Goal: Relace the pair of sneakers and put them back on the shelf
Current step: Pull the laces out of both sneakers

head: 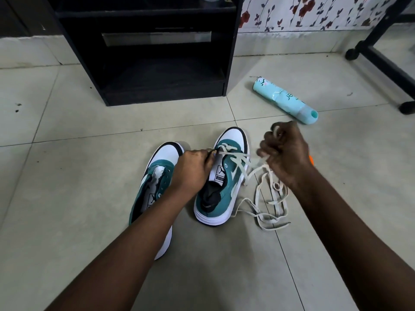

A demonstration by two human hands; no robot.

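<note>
Head view is showing your scene from above, and at the far left the tiled floor [67, 221] is lying pale under everything. Next, the left sneaker [155, 176] is sitting on the floor with its toe pointing away from you, its eyelets bare of lace and your left forearm crossing over its heel. Behind it, the black shelf unit [157, 63] is standing against the wall with its lower compartment dark. Your left hand [190, 169] is reaching across to the right sneaker [222, 176], its fingers curled and pinching the lace [269, 203] at the eyelets near the front of the tongue. That right sneaker is standing just beside the left one, teal with a white toe and sole, and it is carrying a few crossed rows of lace over its front half. Further right, your right hand [285, 153] is hovering above the floor, blurred with motion, its fingers closed tight around a stretch of the same lace and drawing it out to the side of the shoe. Below that hand, the loose remainder of lace is trailing in loops and tangles on the tiles, touching the right sneaker's outer side. Beyond the hand, a light blue bottle [285, 99] is lying on its side, and at the far right a black frame leg [386, 63] is resting on the floor.
</note>
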